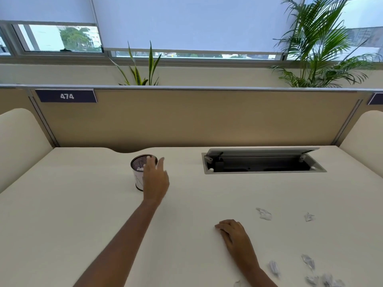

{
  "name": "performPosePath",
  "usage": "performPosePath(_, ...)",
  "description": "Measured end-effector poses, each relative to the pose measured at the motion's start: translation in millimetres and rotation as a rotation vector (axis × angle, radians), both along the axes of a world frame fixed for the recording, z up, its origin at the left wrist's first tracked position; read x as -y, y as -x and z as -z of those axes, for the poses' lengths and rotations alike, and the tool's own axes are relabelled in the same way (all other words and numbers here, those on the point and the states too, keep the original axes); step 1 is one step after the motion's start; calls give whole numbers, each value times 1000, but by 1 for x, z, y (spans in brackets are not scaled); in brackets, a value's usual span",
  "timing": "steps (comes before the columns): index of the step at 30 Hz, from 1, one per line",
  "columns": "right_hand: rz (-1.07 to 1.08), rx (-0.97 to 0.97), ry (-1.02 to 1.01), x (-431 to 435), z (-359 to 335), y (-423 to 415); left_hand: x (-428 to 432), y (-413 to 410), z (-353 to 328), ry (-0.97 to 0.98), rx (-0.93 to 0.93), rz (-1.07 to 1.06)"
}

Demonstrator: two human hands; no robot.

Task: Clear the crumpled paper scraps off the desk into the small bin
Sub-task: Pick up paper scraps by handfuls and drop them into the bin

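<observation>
Cream laminate covers the worktop point(83, 214) that fills the lower half of our view; we look down on it and on two bare forearms reaching out from the bottom edge. Our left hand point(155, 181) is stretched toward the small bin point(139, 172), a black mesh cup with white paper showing inside; the fingers are spread and loose, holding nothing we can see, and they overlap the bin's right side and rim, so we cannot tell whether they touch it. Our right hand point(234, 233) rests on the worktop with its fingers curled under; whether anything is clasped beneath them is hidden from us. The crumpled paper scraps lie well apart from the bin, on the right: one scrap point(264, 213) and a smaller one point(308, 216) beyond the right hand; another point(274, 268) just beside the right forearm, one point(308, 261) further right, and a blurred cluster point(325, 281) cut off by the bottom edge, too smeared to count. A recessed cable box point(263, 162) with its lid raised sits in the worktop at the back right; its inside is dark. Behind stands a tan divider panel point(196, 119) bearing a label reading 474 point(66, 96); two plants point(317, 44) rise behind it, their pots hidden.
</observation>
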State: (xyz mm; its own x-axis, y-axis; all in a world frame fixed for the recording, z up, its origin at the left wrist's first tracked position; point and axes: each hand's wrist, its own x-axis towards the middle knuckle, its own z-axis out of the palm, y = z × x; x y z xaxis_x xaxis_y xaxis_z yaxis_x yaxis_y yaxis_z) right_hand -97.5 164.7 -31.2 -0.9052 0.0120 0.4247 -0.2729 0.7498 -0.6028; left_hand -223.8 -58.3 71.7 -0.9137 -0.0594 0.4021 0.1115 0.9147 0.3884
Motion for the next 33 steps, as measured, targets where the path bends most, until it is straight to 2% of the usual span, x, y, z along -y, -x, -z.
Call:
performPosePath(5, 173, -28, -38, -19, -11, 11, -39, -44, 43, 228, 209, 199)
performPosePath(9, 275, -39, -113, -46, -30, 20, -62, -71, 77, 276, 325, 253)
performPosePath(14, 373, 86, -135, -77, -38, 24, -71, -87, 91, 215, 402, 253)
performPosePath(19, 390, 348, -234, -85, -31, 25, -67, -88, 85, 187, 389, 256)
performPosePath(24, 320, 330, -193, -67, -32, 19, -65, -93, 75, 138, 455, 266)
performPosePath(26, 287, 317, -188, -59, -34, 19, -68, -95, 74, 26, 458, 267)
performPosePath(31, 190, 276, 28, -26, -38, 20, -88, -106, 59, -548, 357, 214)
performPosePath(33, 133, 261, 101, -7, -49, 19, -97, -108, 50, -728, 425, 165)
